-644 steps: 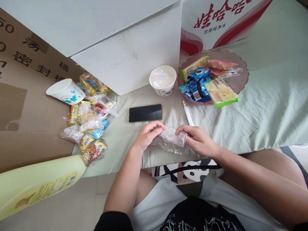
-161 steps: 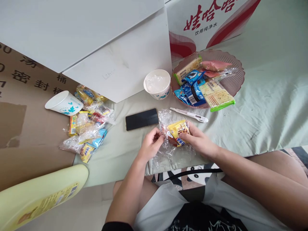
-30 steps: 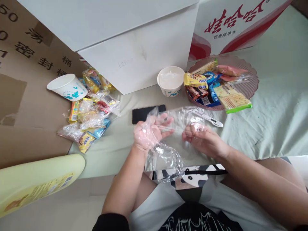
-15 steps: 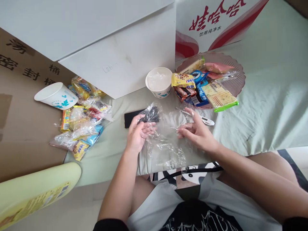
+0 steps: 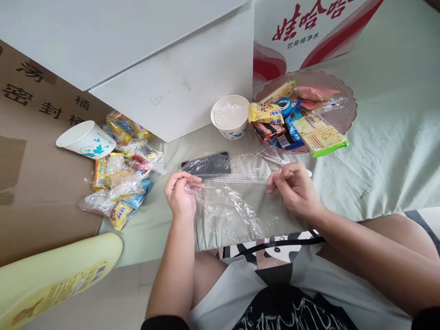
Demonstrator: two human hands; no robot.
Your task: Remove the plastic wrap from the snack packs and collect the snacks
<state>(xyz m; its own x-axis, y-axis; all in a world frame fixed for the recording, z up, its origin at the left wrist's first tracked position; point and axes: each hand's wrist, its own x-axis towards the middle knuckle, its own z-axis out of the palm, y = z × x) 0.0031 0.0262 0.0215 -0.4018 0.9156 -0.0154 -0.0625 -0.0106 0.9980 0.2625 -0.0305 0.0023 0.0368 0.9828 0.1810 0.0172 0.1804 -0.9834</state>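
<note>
Wrinkled green cloth [image 5: 388, 151] spreads beneath the left hand [image 5: 182, 195] and right hand [image 5: 297, 190], which pinch a clear plastic film [image 5: 228, 199] taut between them, loose folds partly over the phone [image 5: 215, 162]. Pulling harder could split it; slack folds might cling together or snag the phone.

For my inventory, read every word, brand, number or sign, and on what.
"娃哈哈": red-and-white carton
"饮用纯净水": same carton
"汤 桶": brown cardboard box
"密封桶": same box
"SODA BISCUIT", blurry: cracker packet
Too blurred: other snack packets, bottle label, white-box handwriting.
</note>
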